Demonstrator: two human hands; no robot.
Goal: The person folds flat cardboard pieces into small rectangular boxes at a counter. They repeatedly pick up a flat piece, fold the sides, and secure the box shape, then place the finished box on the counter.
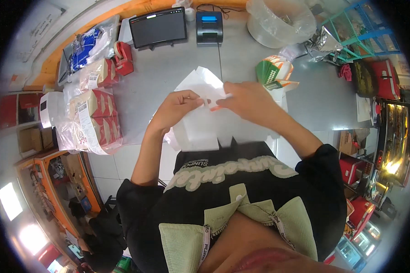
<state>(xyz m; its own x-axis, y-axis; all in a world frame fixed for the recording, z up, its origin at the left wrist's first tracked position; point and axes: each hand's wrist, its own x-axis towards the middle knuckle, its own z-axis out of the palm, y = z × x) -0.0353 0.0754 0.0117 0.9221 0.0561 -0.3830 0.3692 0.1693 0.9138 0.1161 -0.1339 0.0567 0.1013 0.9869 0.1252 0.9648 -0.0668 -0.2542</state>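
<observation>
Over the metal counter, in front of my chest, I have a white paper sheet (198, 125) with a pointed, raised far part. My left hand (177, 108) is closed, thumb and fingers pinching near the sheet's middle. My right hand (250, 104) is closed too, gripping a folded edge of the paper from the right. Between the fingertips shows a small orange-red patch (215, 108); whether it is print on the paper or a separate piece, I cannot tell. Right of my hands lie green, orange and white paper food cartons (274, 73), some stacked.
On the left, red and cream cartons in clear plastic (95, 118) sit by a red tape dispenser (123, 58). A dark screen (158, 28) and black receipt printer (209, 28) stand at the back. A clear tub (280, 22) and teal rack (357, 34) are far right.
</observation>
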